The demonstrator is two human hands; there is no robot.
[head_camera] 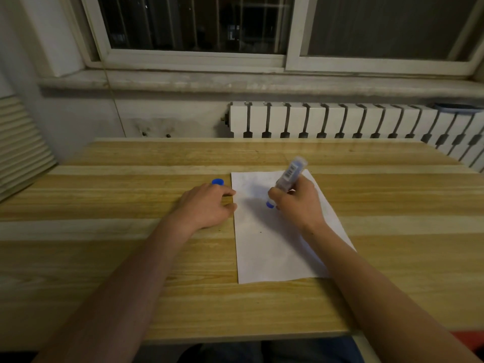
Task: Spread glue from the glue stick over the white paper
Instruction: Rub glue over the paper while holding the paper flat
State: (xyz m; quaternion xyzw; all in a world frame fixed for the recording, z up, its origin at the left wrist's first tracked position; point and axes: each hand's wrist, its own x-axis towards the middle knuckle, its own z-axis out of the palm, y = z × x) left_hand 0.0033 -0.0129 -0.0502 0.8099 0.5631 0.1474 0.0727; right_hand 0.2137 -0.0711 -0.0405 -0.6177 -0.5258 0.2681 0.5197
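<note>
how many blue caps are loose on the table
1. The blue cap stands on the wooden table, just beyond the left hand, left of the white paper. Others could be hidden under hands.

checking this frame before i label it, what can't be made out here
All in the head view:
- Glue stick: motion-blurred, label unreadable; the right hand hides its middle, so tip contact with the paper is unclear.
- Glue on the paper: too faint to see.
- Cap: lower part behind the left hand.
- Outside the window: dark.
</note>
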